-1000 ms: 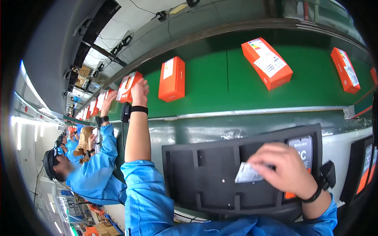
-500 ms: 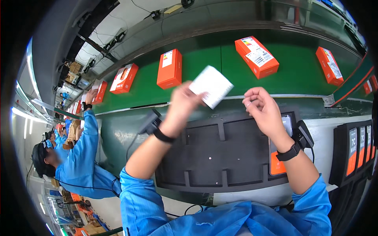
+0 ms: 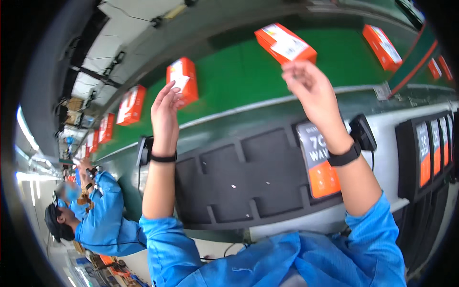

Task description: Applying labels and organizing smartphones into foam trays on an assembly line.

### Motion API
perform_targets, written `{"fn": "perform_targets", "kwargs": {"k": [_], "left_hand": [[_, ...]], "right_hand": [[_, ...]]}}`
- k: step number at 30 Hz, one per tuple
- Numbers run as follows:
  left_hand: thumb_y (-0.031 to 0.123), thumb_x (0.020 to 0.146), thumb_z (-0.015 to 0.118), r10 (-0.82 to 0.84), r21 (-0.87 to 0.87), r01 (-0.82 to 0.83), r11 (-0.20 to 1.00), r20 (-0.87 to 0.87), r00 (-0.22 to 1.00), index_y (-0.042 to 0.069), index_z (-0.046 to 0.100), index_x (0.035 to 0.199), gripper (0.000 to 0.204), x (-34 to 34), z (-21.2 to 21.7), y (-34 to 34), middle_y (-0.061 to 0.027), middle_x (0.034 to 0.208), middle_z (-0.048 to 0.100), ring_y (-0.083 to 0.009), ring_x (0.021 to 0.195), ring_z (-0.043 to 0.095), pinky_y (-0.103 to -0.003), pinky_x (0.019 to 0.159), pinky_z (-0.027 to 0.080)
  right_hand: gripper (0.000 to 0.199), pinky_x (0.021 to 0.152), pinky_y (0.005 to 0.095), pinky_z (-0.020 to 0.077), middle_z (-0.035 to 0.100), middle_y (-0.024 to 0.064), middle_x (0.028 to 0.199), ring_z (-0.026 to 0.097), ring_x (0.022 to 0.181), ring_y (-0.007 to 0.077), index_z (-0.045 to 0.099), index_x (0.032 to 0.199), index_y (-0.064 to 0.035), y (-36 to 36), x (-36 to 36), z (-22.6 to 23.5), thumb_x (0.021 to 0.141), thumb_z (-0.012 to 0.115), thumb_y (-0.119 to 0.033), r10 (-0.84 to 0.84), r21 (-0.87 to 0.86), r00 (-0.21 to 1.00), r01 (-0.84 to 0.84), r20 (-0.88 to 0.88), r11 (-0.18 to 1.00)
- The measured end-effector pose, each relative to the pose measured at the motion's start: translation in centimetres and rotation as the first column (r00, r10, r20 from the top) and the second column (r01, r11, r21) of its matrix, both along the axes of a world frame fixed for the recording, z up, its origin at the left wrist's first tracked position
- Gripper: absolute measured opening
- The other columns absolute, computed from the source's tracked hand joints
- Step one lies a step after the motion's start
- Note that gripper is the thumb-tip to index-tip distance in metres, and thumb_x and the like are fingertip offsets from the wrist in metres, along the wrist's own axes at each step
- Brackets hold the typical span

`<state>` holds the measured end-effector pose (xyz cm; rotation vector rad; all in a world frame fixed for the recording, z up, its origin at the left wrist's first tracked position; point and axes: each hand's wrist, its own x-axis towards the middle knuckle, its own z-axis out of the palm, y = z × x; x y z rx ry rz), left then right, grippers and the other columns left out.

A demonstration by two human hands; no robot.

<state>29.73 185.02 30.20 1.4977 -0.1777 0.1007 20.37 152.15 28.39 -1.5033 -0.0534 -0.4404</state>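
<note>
My left hand (image 3: pixel 165 112) is raised at the near side of an orange box (image 3: pixel 190 88) on the green conveyor belt. Its fingers are stretched upward and loosely parted. A white sheet (image 3: pixel 180 82) lies over that box's top, right by my fingertips; whether they touch is blurred. My right hand (image 3: pixel 313 88) reaches toward another orange box (image 3: pixel 287 44) with white labels. Its fingers are slightly bent and apart, overlapping the box's near end in the view, with nothing seen in them.
Below my hands lies a black compartmented tray (image 3: pixel 224 184), a grey-and-orange pack (image 3: pixel 319 160) in its right end. Similar trays (image 3: pixel 406 158) with packs stand at right. More orange boxes (image 3: pixel 131 105) line the belt. A co-worker in blue (image 3: pixel 103 210) works at left.
My left hand has moved left from mid-belt and opened; the white sheet it held now shows on the orange box. My right hand has reached farther up, to a labelled box. The view has shifted.
</note>
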Motion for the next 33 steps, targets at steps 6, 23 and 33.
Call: {"fn": "perform_targets", "kwargs": {"k": [6, 23, 33], "left_hand": [[0.015, 0.095, 0.055, -0.722, -0.353, 0.673, 0.65, -0.562, 0.403, -0.005, 0.031, 0.144, 0.058, -18.8, 0.6, -10.5, -0.0201, 0.143, 0.044, -0.0289, 0.123, 0.052, -0.04, 0.105, 0.04], [0.017, 0.098, 0.053, -0.532, -0.357, 0.407, 0.841, -0.404, 0.745, -0.001, 0.053, 0.127, 0.035, -20.8, 0.5, -10.2, -0.0087, 0.117, 0.064, -0.0157, 0.105, 0.062, -0.032, 0.092, 0.05], [0.015, 0.102, 0.041, 0.386, -0.249, -0.45, 0.858, -0.264, 0.884, -0.008, 0.052, 0.125, 0.035, -11.1, -0.8, 17.0, -0.0147, 0.119, 0.062, -0.0215, 0.104, 0.063, -0.034, 0.091, 0.052]], "right_hand": [[0.018, 0.073, 0.0226, 0.0473, 0.064, 0.0037, 0.096, 0.056, 0.077, 0.0069, 0.062, 0.106, -0.0009, -0.1, -1.5, 1.3, 0.089, 0.059, -0.007, -0.024, 0.076, 0.994, 0.016, 0.111, 0.997], [0.013, 0.068, 0.0269, 0.049, 0.067, 0.0049, 0.089, 0.062, 0.077, 0.0155, 0.067, 0.098, -0.0034, -3.3, -9.0, 3.3, 0.087, 0.06, -0.005, -0.035, -0.417, 0.998, 0.055, 0.054, 0.907], [0.053, 0.091, 0.0417, 0.0372, 0.059, 0.0105, 0.084, 0.054, 0.09, 0.0306, 0.06, 0.105, -0.0044, -1.3, -12.2, 4.8, 0.058, 0.082, -0.014, 0.089, -0.932, 0.944, -0.328, -0.317, 0.156]]}}
